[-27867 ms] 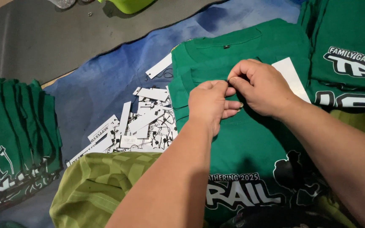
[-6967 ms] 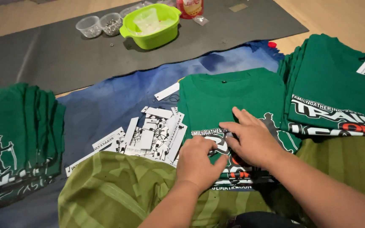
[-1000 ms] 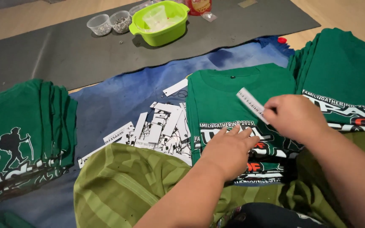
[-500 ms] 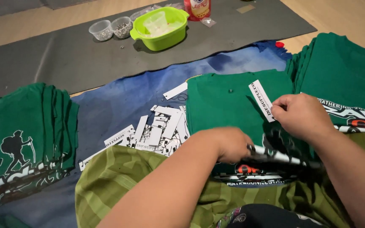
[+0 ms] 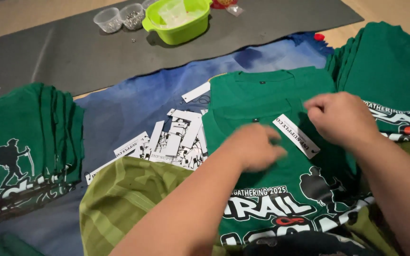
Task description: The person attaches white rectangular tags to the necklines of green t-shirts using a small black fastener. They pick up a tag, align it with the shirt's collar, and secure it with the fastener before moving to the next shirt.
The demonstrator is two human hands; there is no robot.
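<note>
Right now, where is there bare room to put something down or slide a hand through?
Free: the dark grey mat left of the lime bowl, and the blue cloth between the left shirt stack and the paper tags. Crowded: the middle, where the left hand and right hand work on the green shirt.

Wooden floor (image 5: 34,19) carries a grey mat (image 5: 62,52). On the mat: green bowl (image 5: 179,21), two clear cups (image 5: 119,18), blue cloth (image 5: 134,109).

I'm packing on a floor. Stacks of printed green shirts (image 5: 22,151) surround me. Paper tags (image 5: 176,140) lie heaped on a blue cloth (image 5: 134,102).
</note>
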